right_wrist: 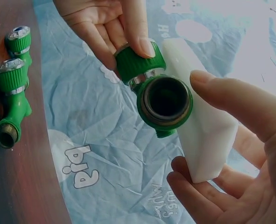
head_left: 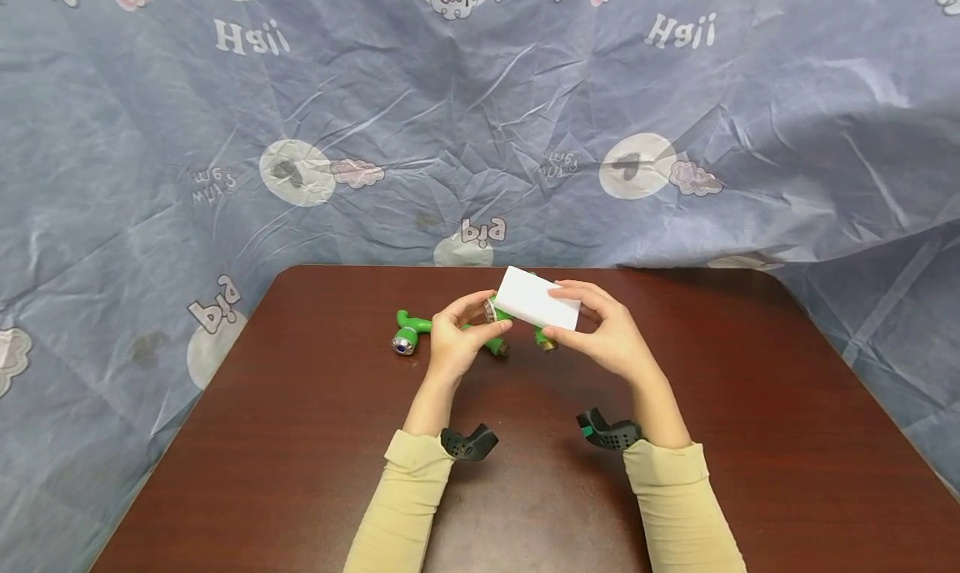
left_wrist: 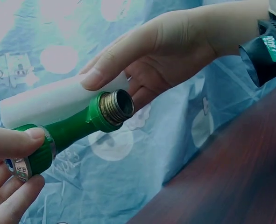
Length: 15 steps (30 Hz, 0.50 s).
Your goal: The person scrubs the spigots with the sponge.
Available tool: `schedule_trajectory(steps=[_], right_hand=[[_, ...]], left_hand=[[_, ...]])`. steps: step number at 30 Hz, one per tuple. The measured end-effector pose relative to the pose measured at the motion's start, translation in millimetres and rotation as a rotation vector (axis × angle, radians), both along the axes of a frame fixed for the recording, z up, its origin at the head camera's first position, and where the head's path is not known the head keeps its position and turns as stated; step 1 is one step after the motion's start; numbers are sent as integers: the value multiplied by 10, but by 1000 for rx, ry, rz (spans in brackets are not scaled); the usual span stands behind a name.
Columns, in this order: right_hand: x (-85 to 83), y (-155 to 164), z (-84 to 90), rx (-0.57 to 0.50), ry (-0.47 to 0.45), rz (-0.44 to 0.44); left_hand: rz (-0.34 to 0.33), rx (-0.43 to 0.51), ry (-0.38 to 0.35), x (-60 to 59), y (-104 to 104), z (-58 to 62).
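Observation:
My left hand [head_left: 455, 339] pinches the ribbed green knob of a green faucet [left_wrist: 72, 133] between thumb and fingers. The faucet has a silver-rimmed cap and a threaded brass end, and its round opening faces the camera in the right wrist view. In my right hand [head_left: 613, 333] is a white rectangular sponge block [right_wrist: 205, 135], gripped with the thumb on one face and fingers on the other. The block lies right alongside the faucet's body and hides much of it in the head view. Both hands are raised over the table.
Two more green faucets [right_wrist: 17, 100] lie on the dark brown table [head_left: 315, 473], partly behind my left hand in the head view. A blue printed cloth [head_left: 480, 123] hangs beyond the table's back edge. Black camera mounts [head_left: 470, 444] sit on both wrists.

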State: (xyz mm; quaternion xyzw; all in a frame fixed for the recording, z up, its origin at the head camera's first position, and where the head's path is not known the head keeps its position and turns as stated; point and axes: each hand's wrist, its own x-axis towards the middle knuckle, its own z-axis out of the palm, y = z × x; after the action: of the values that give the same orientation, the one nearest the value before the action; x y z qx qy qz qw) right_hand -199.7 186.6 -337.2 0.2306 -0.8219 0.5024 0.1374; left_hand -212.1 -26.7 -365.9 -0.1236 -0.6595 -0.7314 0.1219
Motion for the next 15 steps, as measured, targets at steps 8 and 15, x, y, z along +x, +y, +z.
schedule_trajectory(steps=[8, 15], right_hand=[[-52, 133, -67, -26, 71, -86], [102, 67, 145, -41, 112, -260]], left_hand=[[-30, 14, 71, 2, -42, 12], [13, 12, 44, -12, -110, 3]])
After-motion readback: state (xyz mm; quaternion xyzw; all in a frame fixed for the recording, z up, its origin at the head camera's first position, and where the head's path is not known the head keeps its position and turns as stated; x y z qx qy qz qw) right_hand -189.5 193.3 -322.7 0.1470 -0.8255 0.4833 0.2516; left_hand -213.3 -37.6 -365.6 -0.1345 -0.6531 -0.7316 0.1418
